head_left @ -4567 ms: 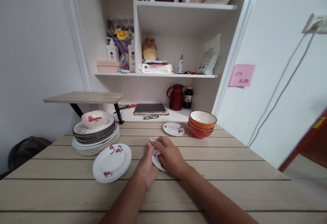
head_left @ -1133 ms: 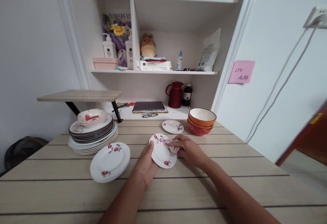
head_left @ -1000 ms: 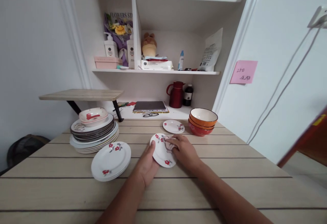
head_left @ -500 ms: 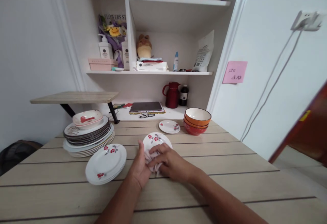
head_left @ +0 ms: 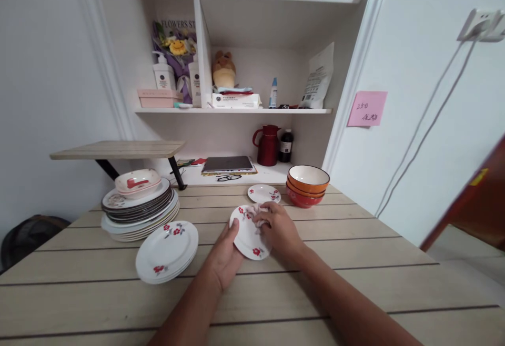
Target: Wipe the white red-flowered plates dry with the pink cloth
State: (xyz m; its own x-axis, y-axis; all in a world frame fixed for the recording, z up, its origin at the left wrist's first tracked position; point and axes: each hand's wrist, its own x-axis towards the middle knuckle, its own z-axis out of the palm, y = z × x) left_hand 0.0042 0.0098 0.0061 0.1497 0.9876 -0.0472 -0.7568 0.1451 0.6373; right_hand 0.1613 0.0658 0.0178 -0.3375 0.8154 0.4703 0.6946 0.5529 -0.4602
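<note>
A small white plate point(head_left: 248, 238) with red flowers is tilted up over the table in front of me. My left hand point(head_left: 226, 256) grips its left edge, thumb on the face and fingers underneath. My right hand point(head_left: 281, 229) pinches a crumpled pale pink cloth point(head_left: 258, 214) and presses it on the plate's upper right part. Left of my hands lies a short stack of larger flowered white plates point(head_left: 168, 251). Beyond the held plate, another small flowered plate point(head_left: 263, 193) lies flat on the table.
Orange and red bowls point(head_left: 306, 185) stand nested at the back right. A tall plate stack point(head_left: 138, 206) topped by a patterned dish point(head_left: 138, 182) stands at left beside a raised wooden stand point(head_left: 118, 149). A closed laptop point(head_left: 229, 163), glasses point(head_left: 229, 177) and a red jug point(head_left: 268, 145) are behind.
The cloth and my right hand have moved from the plate's lower part to its upper right. The plate has shifted right and tilted, showing more of its face.
</note>
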